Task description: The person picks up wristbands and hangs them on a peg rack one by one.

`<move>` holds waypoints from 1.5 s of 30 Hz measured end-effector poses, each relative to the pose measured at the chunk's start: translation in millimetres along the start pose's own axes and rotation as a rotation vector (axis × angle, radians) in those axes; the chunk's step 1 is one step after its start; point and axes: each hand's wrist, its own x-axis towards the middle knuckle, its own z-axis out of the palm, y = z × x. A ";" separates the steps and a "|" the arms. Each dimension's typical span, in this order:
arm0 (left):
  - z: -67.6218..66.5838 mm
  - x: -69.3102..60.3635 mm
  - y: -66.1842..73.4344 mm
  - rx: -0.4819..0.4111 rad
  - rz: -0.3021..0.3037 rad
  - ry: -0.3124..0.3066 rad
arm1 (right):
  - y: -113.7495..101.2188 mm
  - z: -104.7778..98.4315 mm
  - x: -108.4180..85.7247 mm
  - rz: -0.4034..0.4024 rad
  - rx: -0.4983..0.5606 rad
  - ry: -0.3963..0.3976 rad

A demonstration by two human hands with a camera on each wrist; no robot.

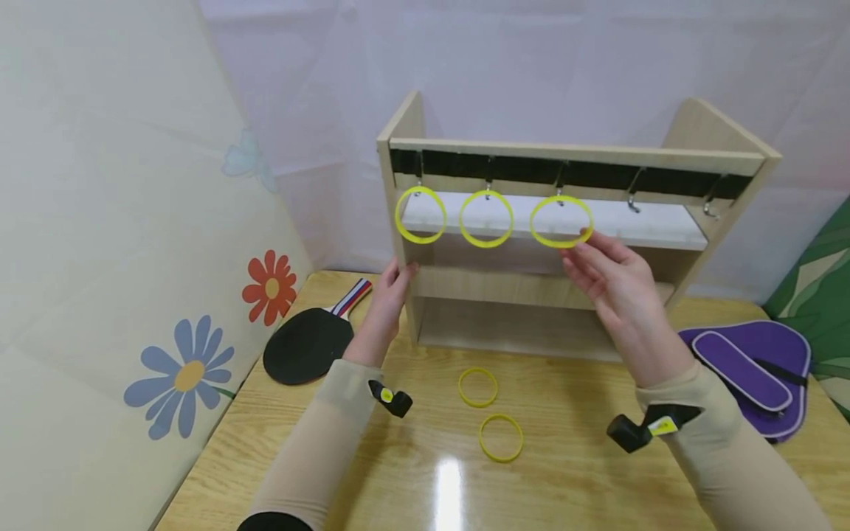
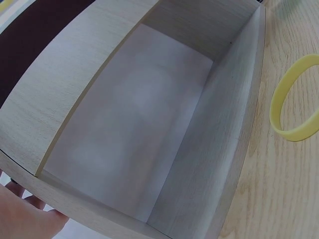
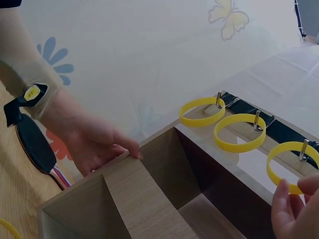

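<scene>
A wooden shelf [image 1: 505, 284] stands on the table with a row of metal hooks along its black strip. On the left hook hangs a yellow ring [image 1: 421, 240], and a second yellow ring [image 1: 487, 244] hangs on the hook beside it. My right hand [image 1: 617, 284] pinches the lower right rim of a third yellow ring [image 1: 558, 244], whose top is at the middle hook. The shelf's left side panel is held by my left hand [image 1: 388, 302], thumb at the front edge and fingers along the outside. Two more hooks to the right, one of them a silver hook [image 1: 633, 203], carry nothing.
Two yellow rings, a nearer ring [image 1: 501, 460] and a farther ring [image 1: 478, 405], lie on the wooden table [image 1: 425, 442] before the shelf. A black table tennis bat [image 1: 308, 346] lies at the left. At the right is a purple case [image 1: 790, 346].
</scene>
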 end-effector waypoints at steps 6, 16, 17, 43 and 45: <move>0.5 0.8 -1.5 -0.007 0.000 0.007 | 3.0 -1.0 1.5 0.003 -0.003 -0.016; 0.6 -0.2 -0.4 -0.011 -0.005 0.009 | 3.7 -0.3 1.4 0.030 -0.078 0.015; 0.6 -0.5 -0.1 -0.011 -0.007 0.010 | 3.9 0.0 1.7 0.028 -0.079 0.016; 0.5 0.2 -0.2 0.005 -0.008 0.009 | 6.9 -0.2 2.5 0.038 -0.072 -0.009; 0.2 0.0 -0.1 0.006 -0.007 0.005 | 7.9 -1.0 2.3 0.033 -0.080 -0.020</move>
